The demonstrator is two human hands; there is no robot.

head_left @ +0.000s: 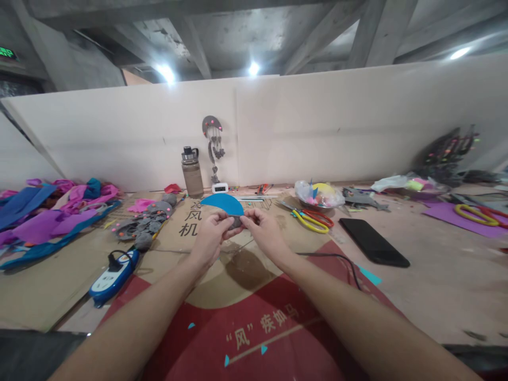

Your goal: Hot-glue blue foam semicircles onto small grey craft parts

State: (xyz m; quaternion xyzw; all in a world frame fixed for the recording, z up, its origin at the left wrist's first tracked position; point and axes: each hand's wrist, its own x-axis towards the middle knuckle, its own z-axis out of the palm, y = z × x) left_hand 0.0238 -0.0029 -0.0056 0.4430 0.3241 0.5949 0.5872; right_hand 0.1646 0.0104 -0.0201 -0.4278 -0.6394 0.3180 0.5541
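Observation:
Both my hands pinch a blue crescent-shaped felt piece (225,202) above the cardboard, its tip pointing left. My left hand (214,233) grips its lower edge with thumb and fingers. On the other side, my right hand (262,230) closes on the right end. A grey felt piece (237,222) shows between the fingertips, against the blue one; how the two are joined is hidden. Below lies a tan and red cardboard sheet (254,301) with small blue scraps (264,350) on it. Against the white wall hangs a grey crescent ornament (212,126) with dangling strings and pink dots.
Left are coloured felt scraps (51,217), grey felt pieces (146,225) and a power strip (113,278). A water bottle (192,172) stands behind. Right are yellow-and-red scissors (313,222), a plastic-wrapped bowl (319,196), a black phone (373,242) and a cable (341,256).

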